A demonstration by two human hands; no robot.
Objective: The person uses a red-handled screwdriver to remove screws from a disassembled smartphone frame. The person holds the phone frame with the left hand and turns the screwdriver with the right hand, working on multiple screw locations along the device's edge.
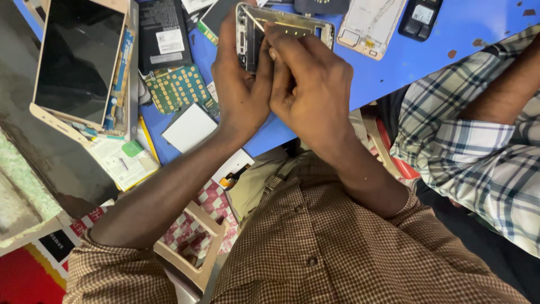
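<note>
An opened phone frame (292,25), silver-rimmed with dark insides, lies over the blue table (450,39). My left hand (239,84) grips its left end from the side. My right hand (309,84) is closed around a thin metal tool (254,18) whose tip pokes into the frame's upper left corner. Both forearms come up from my brown checked shirt at the bottom of the view.
At left lies a gold phone with a dark screen (79,62), a black battery (163,36) and a green circuit board (179,87). A white back cover (371,25) and a black part (421,17) rest at the top. Another person's plaid sleeve (478,146) is at right.
</note>
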